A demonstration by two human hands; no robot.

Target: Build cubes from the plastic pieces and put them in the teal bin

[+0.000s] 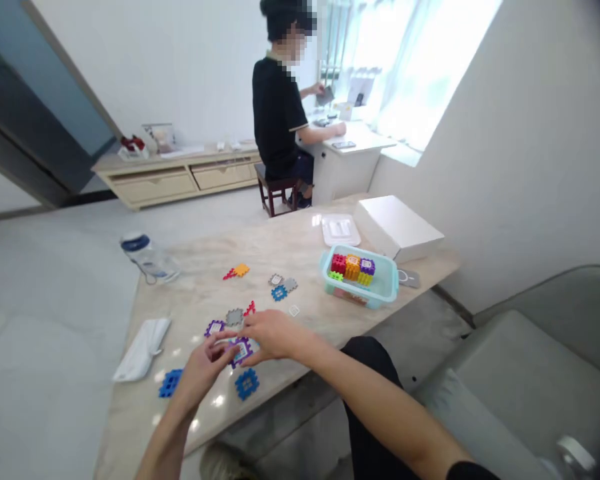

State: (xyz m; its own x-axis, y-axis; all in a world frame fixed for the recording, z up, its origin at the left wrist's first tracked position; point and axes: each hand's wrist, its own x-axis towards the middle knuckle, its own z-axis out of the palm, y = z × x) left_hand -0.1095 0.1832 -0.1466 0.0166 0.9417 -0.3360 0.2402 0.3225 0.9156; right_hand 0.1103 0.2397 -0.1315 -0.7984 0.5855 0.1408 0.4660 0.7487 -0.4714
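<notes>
My left hand and my right hand meet over a purple interlocking tile with a white centre, fingers of both pinched on it just above the marble table. Around them lie another purple tile, a grey tile, a small red piece and two blue tiles. Farther off lie an orange tile, a blue tile and grey tiles.
A teal bin holds assembled coloured blocks. A white box, a white lid, a water bottle and a face mask sit on the table. Another person sits at a far desk. A grey sofa is at right.
</notes>
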